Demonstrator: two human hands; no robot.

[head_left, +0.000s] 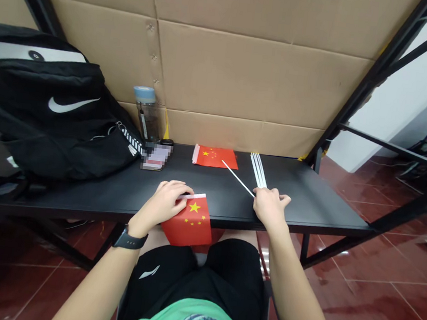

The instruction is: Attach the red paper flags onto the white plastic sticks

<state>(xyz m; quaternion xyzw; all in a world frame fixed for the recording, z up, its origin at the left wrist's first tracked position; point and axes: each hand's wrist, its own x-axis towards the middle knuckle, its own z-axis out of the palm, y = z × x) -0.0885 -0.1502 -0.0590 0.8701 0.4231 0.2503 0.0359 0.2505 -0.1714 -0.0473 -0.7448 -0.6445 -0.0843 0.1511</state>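
Observation:
My left hand (pixel 168 201) grips a small red flag (pixel 186 229) with yellow stars by its white hem; the cloth hangs over the table's front edge above my lap. Between the fingers of my right hand (pixel 271 205) is one thin white stick (pixel 238 179), slanting up to the left. Its far tip overlaps the view of a stack of red flags (pixel 219 157) lying flat at the back. Several more white sticks (pixel 258 169) lie side by side just beyond my right hand, their near ends hidden by its fingers.
On the left of the black table (pixel 309 196) sits a black backpack (pixel 57 106). A clear bottle with a blue lid (pixel 147 114) and a phone (pixel 155 157) are beside it. Cardboard (pixel 246 76) walls the back; black metal frame bars (pixel 361 84) rise on the right.

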